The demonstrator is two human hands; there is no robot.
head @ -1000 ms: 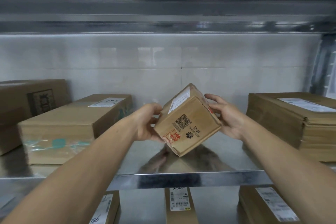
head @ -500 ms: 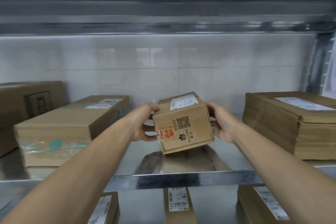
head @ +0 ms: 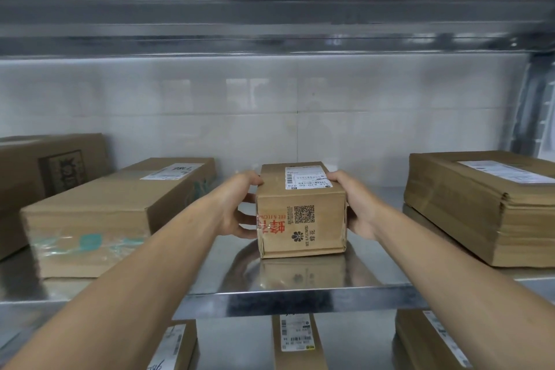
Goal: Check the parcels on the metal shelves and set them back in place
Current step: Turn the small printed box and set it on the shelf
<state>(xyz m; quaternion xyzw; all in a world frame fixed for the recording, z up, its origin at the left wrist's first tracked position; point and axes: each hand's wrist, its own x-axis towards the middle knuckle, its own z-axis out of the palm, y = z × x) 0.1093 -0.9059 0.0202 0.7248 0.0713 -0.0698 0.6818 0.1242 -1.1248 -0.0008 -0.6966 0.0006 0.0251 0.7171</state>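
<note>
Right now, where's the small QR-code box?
The small box sits centre of the head view, on the metal shelf, between the long box at left and the flat parcel at right; the left hand and right hand hold its sides.

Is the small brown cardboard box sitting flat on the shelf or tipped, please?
Flat: the small brown cardboard box meets its reflection on the shiny metal shelf, bottom edge level.

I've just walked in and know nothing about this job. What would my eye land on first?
The small cardboard box at the middle of the shiny metal shelf, label on top and QR code facing you, held at its sides by the left hand and right hand. Next, the bigger parcels flanking it: a long box to the left and a broad flat parcel to the right.
</note>
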